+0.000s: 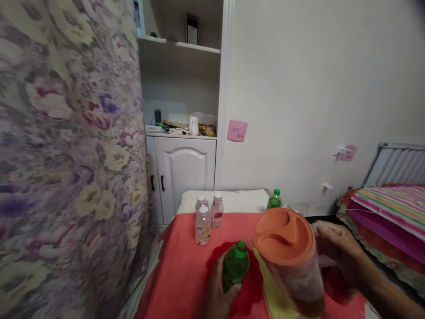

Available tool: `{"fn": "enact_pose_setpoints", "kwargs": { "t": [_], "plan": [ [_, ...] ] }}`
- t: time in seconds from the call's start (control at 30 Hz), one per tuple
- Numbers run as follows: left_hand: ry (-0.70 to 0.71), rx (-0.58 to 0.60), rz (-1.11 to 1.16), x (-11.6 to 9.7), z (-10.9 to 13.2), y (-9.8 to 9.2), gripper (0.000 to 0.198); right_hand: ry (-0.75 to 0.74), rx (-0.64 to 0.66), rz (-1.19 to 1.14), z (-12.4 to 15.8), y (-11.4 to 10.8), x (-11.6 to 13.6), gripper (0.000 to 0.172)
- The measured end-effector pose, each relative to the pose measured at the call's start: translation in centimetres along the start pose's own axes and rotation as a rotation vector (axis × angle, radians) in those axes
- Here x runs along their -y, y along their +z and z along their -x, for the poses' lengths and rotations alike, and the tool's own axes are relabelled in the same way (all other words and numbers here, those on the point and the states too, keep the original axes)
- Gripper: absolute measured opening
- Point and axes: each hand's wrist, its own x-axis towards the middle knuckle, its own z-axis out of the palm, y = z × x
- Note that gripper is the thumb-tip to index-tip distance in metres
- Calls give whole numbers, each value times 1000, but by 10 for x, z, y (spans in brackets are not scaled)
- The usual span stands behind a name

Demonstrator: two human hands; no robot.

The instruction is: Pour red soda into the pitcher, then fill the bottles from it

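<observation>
My left hand point(219, 290) is wrapped around a green plastic bottle point(236, 263), which is uncapped and stands a little tilted. My right hand point(341, 248) grips the handle of a translucent pitcher point(300, 279) with an orange lid point(283, 235). Some brownish liquid shows low in the pitcher, which leans just right of the bottle's mouth without touching it. A darker red, wavy-edged shape point(254, 283) lies below the bottle. Something flat and yellow point(274, 285) is partly hidden behind the pitcher.
Several small clear bottles point(203, 226) with white caps stand at the back left of the red-covered table point(175, 266). Another green bottle point(274, 199), capped, stands at the back right. A floral curtain point(73, 155) hangs left; a bed point(392, 208) is at right.
</observation>
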Motion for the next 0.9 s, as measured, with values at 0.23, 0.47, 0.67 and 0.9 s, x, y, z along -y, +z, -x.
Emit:
{"fn": "enact_pose_setpoints", "kwargs": {
  "t": [0.23, 0.47, 0.67, 0.9],
  "plan": [
    [26, 26, 66, -6, 3, 0, 71, 106, 158, -13, -6, 5, 14, 43],
    [14, 36, 66, 0, 2, 0, 73, 23, 205, 127, -17, 6, 28, 49],
    [16, 26, 54, 7, -1, 0, 73, 59, 259, 177, -25, 8, 30, 49],
    [10, 30, 36, 14, -2, -1, 72, 70, 301, 231, -35, 8, 35, 49]
  ]
}}
